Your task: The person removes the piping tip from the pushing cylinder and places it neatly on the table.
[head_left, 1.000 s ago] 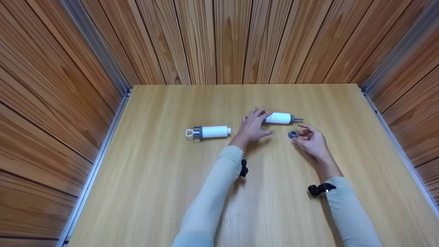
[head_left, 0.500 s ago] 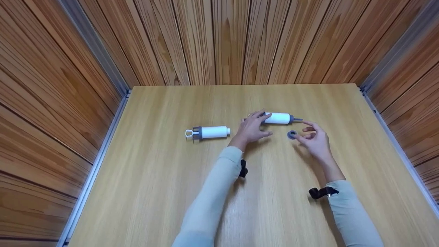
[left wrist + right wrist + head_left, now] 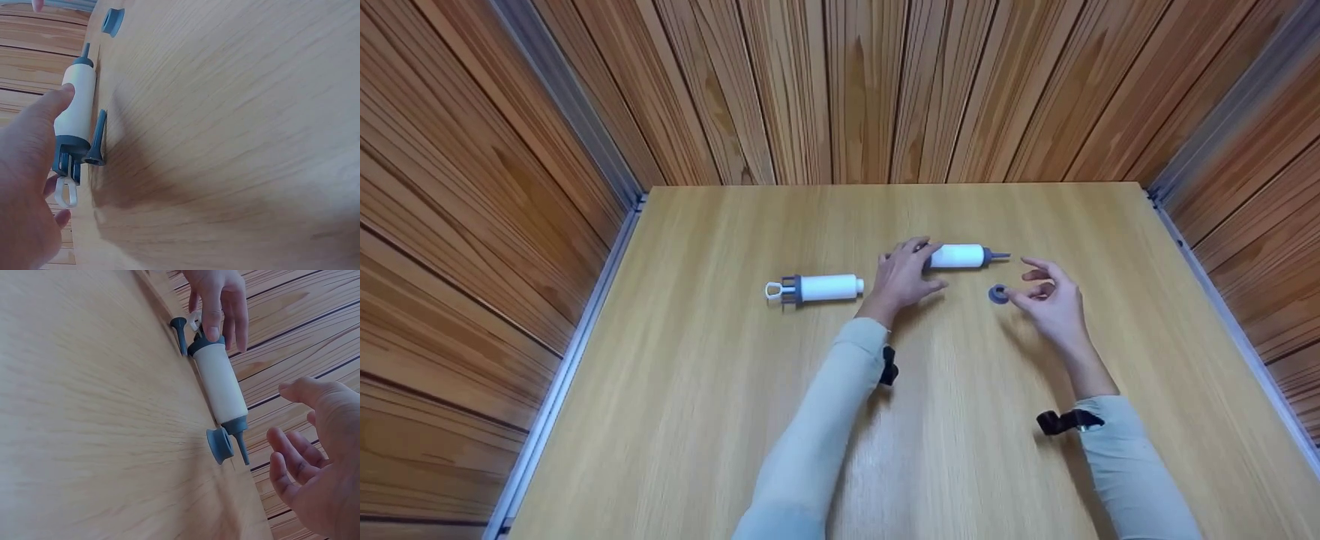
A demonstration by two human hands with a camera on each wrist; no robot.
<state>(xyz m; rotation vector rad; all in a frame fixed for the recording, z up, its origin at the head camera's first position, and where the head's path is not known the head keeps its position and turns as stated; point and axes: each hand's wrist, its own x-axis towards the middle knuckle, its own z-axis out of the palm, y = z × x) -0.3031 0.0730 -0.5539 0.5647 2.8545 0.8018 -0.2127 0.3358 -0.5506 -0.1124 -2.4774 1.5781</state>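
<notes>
My left hand [image 3: 901,281] holds an icing syringe [image 3: 958,256] by its plunger end. It has a white barrel, grey collars and a grey nozzle pointing right. In the left wrist view the thumb lies on the barrel [image 3: 80,101], and the white pull ring [image 3: 66,193] shows below the hand. My right hand [image 3: 1054,304] hovers with loosely bent fingers, holding nothing. By its thumb lies a grey flanged ring [image 3: 998,294], apart from the hand in the right wrist view. A loose grey cone-shaped nozzle [image 3: 179,334] sits beside the syringe's plunger end, hidden by my left hand in the head view.
A second white syringe [image 3: 829,288] lies on the wooden table [image 3: 720,390] left of my left hand, its pull ring to the left and its front without a nozzle. Wood-plank walls [image 3: 862,90] stand at the back and both sides.
The syringe has slid a little left together with my left hand. My right hand has drawn slightly right, away from the grey ring, which now lies on the table.
</notes>
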